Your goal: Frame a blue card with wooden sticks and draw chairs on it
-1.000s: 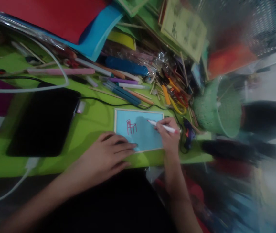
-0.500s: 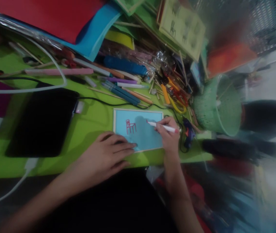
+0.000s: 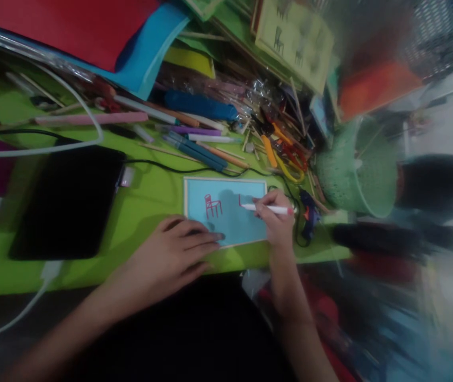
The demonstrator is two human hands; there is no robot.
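Observation:
On the green table lies a light blue card (image 3: 230,228) with a pale frame round its edge. A small red chair drawing (image 3: 212,206) shows on its left half. My right hand (image 3: 276,217) grips a white marker (image 3: 272,209) with a pinkish-red end cap, its tip touching the card at the foot of a short red line (image 3: 240,200). My left hand (image 3: 182,246) lies flat with fingers stretched out, the fingertips resting on the card's lower left edge.
A black tablet (image 3: 67,204) with a white cable lies at left. Behind the card are several pens (image 3: 197,151), orange-handled pliers (image 3: 269,151) and loose sticks. A green basket (image 3: 357,170) and a glue gun (image 3: 309,215) stand right. A yellow card with chair drawings (image 3: 296,45) leans at the back.
The marker tip has moved slightly down the card, and the small red mark has grown into a short upright line. My left hand stays in place. The view has shifted slightly.

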